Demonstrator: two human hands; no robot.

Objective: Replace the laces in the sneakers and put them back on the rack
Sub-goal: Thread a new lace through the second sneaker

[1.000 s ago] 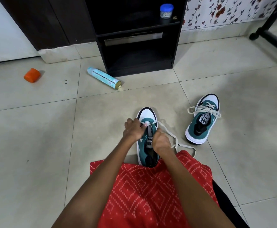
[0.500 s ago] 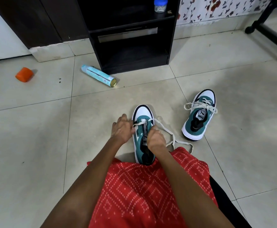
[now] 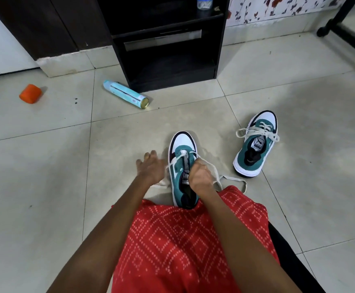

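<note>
Down at the bottom, a red patterned garment [image 3: 182,240] covers the lap, and both bare forearms reach out over it to the tiled floor [image 3: 45,187]. The heel of the near sneaker [image 3: 182,144], teal with a white toe, sits right at the garment's edge, toe pointing away. The right hand [image 3: 199,176] is curled into a tight fist on that shoe, clamped at the tongue and right side of the opening. The left hand [image 3: 151,168] is just beside the shoe's left flank, fingers fanned out and blurred. The off-white lace [image 3: 231,178] runs from the front eyelets toward its palm, but whether it actually pinches the lace, can't tell. The rest of the lace loops loose on the tiles to the right of the fist. Further right, apart, the second sneaker [image 3: 256,149] stands fully laced, bow tied. Further out on the left lies a pale blue spray can [image 3: 125,94] on its side, and well left of it a small orange object [image 3: 30,93]. At the back stands the black rack [image 3: 166,49], its lower shelves dark, with a blue-lidded jar [image 3: 204,2] on an upper shelf, and a black chair base [image 3: 345,32] at far right.
</note>
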